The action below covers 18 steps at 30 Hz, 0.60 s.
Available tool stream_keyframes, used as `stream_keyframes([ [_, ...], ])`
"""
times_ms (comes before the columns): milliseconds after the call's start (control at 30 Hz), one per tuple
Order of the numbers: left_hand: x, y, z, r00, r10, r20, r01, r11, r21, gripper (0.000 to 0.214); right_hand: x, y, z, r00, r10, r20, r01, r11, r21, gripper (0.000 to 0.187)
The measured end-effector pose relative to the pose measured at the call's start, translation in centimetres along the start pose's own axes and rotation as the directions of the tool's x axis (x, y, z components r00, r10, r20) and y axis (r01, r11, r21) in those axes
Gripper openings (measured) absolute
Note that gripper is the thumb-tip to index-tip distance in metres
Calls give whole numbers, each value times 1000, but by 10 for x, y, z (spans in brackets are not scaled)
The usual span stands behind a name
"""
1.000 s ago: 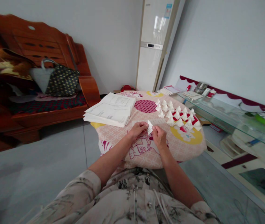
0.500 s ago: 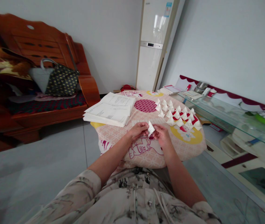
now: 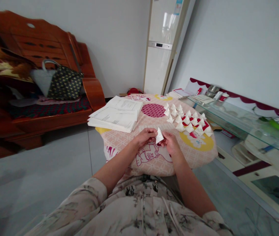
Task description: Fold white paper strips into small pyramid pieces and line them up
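Observation:
A small folded paper triangle (image 3: 159, 136), white with faint print, is pinched between my hands above the near part of the table. My left hand (image 3: 147, 136) grips its left edge with thumb and fingers. On the opposite side, my right hand (image 3: 170, 142) holds its lower right corner. Several folded paper pyramids (image 3: 179, 127) stand in rows on the right of the table. A thick stack of printed paper sheets (image 3: 116, 114) lies at the left edge. Fingertips behind the triangle are partly hidden.
A patterned pink cloth (image 3: 124, 149) covers the round table. To the right runs a glass-topped cabinet (image 3: 240, 126) bearing a metal pot and other items. A wooden sofa (image 3: 93, 90) with bags on it stands left; a tall white air conditioner (image 3: 157, 68) is behind.
The paper triangle has turned slightly in my fingers, showing more of its printed face. Both hands stay in nearly the same place.

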<state>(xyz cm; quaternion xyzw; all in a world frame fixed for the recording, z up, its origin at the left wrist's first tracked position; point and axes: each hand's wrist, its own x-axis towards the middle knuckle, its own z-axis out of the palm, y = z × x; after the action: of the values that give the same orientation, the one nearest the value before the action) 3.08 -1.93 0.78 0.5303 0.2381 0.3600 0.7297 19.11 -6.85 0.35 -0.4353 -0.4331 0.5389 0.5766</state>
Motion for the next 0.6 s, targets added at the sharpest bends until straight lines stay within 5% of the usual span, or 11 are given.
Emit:
stream_keyframes([
  [600, 0, 1, -3, 996, -48, 77, 50, 998, -25, 37, 0, -4, -8, 983, 121, 135, -138, 983, 119, 26],
])
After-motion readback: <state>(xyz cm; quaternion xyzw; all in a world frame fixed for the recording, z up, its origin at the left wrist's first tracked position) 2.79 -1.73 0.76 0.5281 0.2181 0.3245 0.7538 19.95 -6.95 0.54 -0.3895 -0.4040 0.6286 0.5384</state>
